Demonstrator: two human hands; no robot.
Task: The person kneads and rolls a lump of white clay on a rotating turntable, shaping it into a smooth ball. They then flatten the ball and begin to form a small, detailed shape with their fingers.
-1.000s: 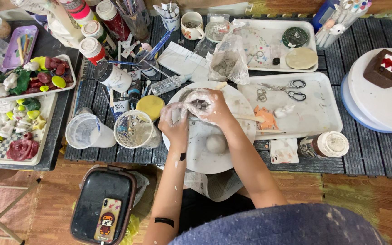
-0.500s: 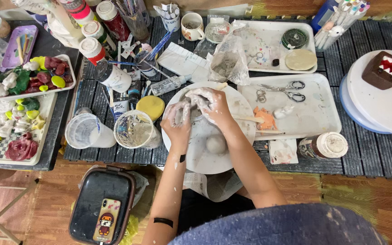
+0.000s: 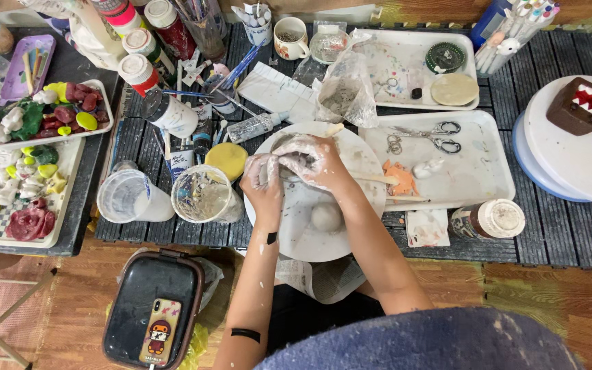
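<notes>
Clay-smeared hands, left (image 3: 263, 179) and right (image 3: 313, 161), seemingly kneading (wet, grey) above smooth ball (image 3: 326, 217)

A round board (image 3: 361, 154) is set in the middle of the table (image 3: 556, 233). On the board, both hands are held close together: the left hand (image 3: 263, 179) on the left, the right hand (image 3: 312, 159) just beside it. A ball of clay (image 3: 326, 217) is placed on the board below the hands. Two cups (image 3: 201, 194) are stood side by side to the left of the board, with a sponge (image 3: 226, 159) just behind them. A tray (image 3: 477, 179) is laid to the right, and scissors (image 3: 430, 136) are kept on it. A jar (image 3: 493, 219) is stood in front of the tray. A phone (image 3: 158, 334) is laid on a case (image 3: 138, 288) on the floor.
</notes>
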